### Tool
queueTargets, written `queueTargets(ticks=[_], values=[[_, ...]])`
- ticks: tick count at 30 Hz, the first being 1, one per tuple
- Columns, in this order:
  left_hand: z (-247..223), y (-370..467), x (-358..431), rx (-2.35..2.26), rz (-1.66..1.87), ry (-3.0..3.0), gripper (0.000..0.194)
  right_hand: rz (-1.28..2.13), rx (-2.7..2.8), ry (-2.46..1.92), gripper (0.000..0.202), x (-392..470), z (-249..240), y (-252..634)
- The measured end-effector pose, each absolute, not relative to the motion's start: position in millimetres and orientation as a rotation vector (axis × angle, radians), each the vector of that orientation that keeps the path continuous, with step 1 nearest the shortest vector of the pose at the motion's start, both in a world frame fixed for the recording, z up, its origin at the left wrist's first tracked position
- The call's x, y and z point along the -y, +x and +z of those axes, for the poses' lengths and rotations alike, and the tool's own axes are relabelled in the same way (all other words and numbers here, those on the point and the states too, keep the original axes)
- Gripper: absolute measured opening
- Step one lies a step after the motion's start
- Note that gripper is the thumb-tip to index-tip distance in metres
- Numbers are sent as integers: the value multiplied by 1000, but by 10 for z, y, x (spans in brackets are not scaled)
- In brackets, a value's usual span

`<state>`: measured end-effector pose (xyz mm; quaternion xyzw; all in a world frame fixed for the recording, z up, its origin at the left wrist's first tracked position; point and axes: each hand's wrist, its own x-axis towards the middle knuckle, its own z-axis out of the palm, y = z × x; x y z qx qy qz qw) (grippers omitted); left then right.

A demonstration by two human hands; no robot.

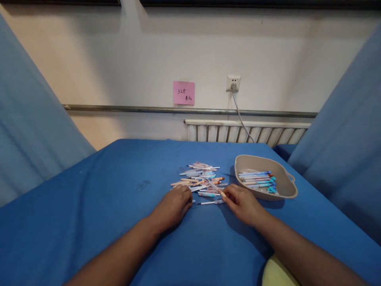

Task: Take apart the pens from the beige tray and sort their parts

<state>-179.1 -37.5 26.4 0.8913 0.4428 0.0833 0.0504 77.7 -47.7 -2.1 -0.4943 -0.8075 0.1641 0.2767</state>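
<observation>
A loose pile of pen parts [196, 182], with white refills, pale barrels and beige and blue pieces, lies on the blue cloth in front of me. My right hand [242, 202] pinches the beige end of a pale pen barrel [213, 185], which slants up and left over the pile. My left hand [175, 204] rests at the pile's near left edge with its fingers curled down; what is under the fingertips is mostly hidden. Between the hands lies a white refill [206, 203].
A beige basket [263, 196] with several blue-tipped pens [257, 179] inside stands right of the pile. Blue cloth [119, 190] covers the table. Blue curtains [342, 119] hang on both sides. Behind are a radiator [232, 133], a plugged socket [233, 84] and a pink note [183, 93].
</observation>
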Motion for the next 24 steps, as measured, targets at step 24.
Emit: queueTargets(ticks=[24], values=[[299, -1765, 403, -1334, 314, 2722, 17, 439, 2203, -1278, 20, 484, 13, 783]])
